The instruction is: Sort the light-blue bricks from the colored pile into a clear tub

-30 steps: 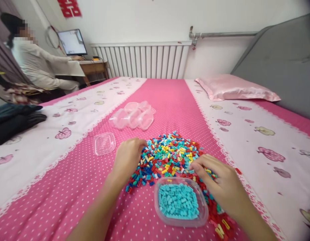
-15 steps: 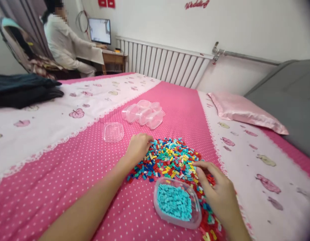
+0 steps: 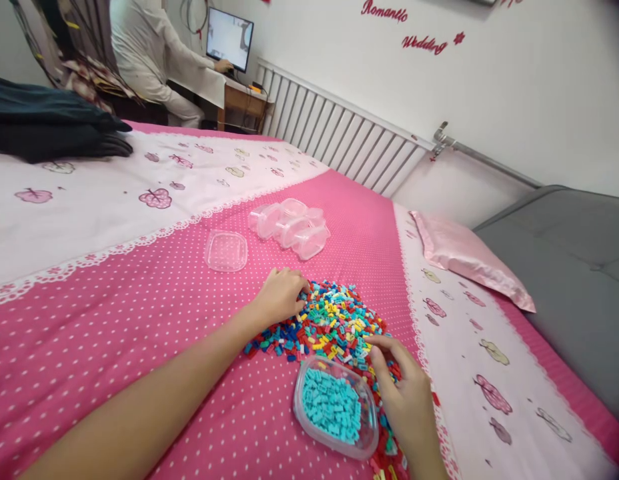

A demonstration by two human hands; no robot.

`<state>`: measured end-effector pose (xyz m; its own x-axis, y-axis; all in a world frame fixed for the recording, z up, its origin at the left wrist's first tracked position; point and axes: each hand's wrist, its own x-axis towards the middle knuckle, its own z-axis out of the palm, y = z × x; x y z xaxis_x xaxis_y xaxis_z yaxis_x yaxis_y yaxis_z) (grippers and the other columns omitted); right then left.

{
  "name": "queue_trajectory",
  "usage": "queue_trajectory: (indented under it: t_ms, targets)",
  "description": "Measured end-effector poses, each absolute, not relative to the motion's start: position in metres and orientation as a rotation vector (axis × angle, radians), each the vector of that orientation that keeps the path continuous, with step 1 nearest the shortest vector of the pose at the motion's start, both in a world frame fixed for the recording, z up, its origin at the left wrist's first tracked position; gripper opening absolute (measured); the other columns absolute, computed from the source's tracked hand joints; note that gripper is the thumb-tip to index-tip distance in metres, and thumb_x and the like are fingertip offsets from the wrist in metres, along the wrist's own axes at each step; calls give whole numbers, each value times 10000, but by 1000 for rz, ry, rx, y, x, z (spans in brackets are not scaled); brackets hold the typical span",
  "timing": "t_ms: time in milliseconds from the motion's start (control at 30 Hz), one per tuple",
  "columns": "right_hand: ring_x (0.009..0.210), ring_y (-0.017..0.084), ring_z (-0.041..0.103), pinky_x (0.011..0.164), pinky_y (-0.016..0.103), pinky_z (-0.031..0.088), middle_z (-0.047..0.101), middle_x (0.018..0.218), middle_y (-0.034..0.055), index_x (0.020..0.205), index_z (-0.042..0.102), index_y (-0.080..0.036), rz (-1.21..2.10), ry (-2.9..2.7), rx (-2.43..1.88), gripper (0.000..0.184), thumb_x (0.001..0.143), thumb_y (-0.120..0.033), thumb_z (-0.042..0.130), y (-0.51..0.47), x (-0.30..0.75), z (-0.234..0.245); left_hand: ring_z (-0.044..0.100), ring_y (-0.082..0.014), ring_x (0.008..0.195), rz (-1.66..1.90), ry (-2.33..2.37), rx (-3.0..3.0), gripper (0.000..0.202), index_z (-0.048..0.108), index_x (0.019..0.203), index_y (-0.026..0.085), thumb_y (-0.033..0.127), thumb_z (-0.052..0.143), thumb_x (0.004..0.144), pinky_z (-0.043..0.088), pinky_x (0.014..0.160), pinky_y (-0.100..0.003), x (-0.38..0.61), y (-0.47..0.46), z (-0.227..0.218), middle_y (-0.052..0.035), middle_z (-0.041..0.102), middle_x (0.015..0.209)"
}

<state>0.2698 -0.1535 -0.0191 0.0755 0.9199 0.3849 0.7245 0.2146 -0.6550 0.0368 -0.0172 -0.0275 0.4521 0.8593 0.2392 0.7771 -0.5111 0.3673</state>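
A pile of small multicoloured plastic building bricks (image 3: 334, 320) lies spread on a pink dotted bedspread. My left hand (image 3: 282, 293) rests at the pile's far left edge, fingers curled down among the bricks; whatever its fingertips hold is hidden. Over the right side of the pile is my right hand (image 3: 402, 387), its thumb and index finger slightly apart just above the bricks, with nothing visible between them. Between my forearms, close to me, a clear plastic tub (image 3: 371, 437) holds many turquoise bricks (image 3: 332, 405). Its right rim is beside my right hand.
Beyond the pile sit several clear plastic containers (image 3: 292, 227) grouped together, with a clear lid or shallow tub (image 3: 226, 251) to their left. A pink pillow (image 3: 469, 257) is at the right, dark clothing (image 3: 54, 123) at the left. A person (image 3: 149, 60) sits at a computer (image 3: 229, 39).
The view has tilted and shifted, so the bed and wall look slanted. Both hands stay at the pile, with the right hand's finger and thumb still close to the bricks.
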Motion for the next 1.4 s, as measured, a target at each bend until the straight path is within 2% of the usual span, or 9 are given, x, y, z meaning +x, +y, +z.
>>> queue_trajectory:
  t_ms: [167, 367, 567, 733, 900, 1067, 1167, 1400]
  targets:
    - [875, 217, 652, 758, 302, 503, 695, 961, 54, 1009, 677, -212, 314, -1689, -1560, 271, 969, -414, 501, -153, 268, -18, 629, -283, 976, 566, 1447, 2491, 232, 741, 953, 222, 185, 648, 744, 435, 874, -384, 39, -18, -27, -78, 708, 997]
    - [829, 216, 657, 720, 292, 510, 701, 930, 60, 978, 692, -205, 315, -1694, -1556, 291, 963, -421, 497, -154, 265, -15, 618, -280, 974, 518, 1506, 2497, 261, 741, 894, 211, 92, 586, 721, 421, 849, -376, 39, -17, -27, -87, 690, 976]
    - [842, 205, 657, 740, 291, 508, 700, 942, 52, 976, 692, -209, 302, -1699, -1541, 270, 962, -401, 502, -154, 267, -16, 600, -286, 992, 498, 1487, 2548, 222, 744, 894, 226, 124, 601, 759, 390, 850, -392, 38, -16, -27, -86, 678, 982]
    - [830, 211, 654, 731, 298, 507, 701, 934, 60, 958, 690, -207, 307, -1707, -1537, 273, 960, -407, 504, -153, 266, -16, 584, -286, 1009, 502, 1456, 2598, 169, 710, 872, 190, 105, 579, 808, 347, 889, -418, 39, -18, -27, -100, 670, 983]
    - [869, 216, 656, 760, 302, 507, 701, 960, 63, 963, 690, -210, 308, -1709, -1524, 267, 963, -398, 501, -153, 266, -19, 572, -275, 1024, 543, 1424, 2609, 142, 671, 912, 182, 135, 538, 893, 315, 931, -424, 40, -18, -26, -104, 673, 993]
    - [904, 227, 652, 784, 311, 504, 698, 988, 70, 978, 687, -206, 320, -1699, -1538, 275, 970, -398, 490, -153, 266, -18, 592, -251, 953, 594, 1442, 2549, 144, 661, 997, 203, 172, 545, 918, 338, 894, -384, 41, -17, -23, -68, 700, 924]
    - [910, 226, 648, 790, 306, 496, 693, 993, 68, 978, 681, -207, 337, -1704, -1532, 273, 975, -399, 487, -153, 266, -18, 597, -250, 965, 608, 1444, 2524, 176, 656, 1057, 208, 186, 537, 929, 355, 882, -368, 40, -19, -21, -70, 705, 950]
    - [920, 220, 642, 804, 302, 483, 690, 999, 61, 979, 678, -212, 330, -1704, -1533, 259, 980, -390, 489, -152, 266, -19, 600, -270, 975, 573, 1446, 2516, 132, 673, 1007, 193, 210, 564, 934, 369, 879, -371, 39, -20, -21, -78, 706, 925]
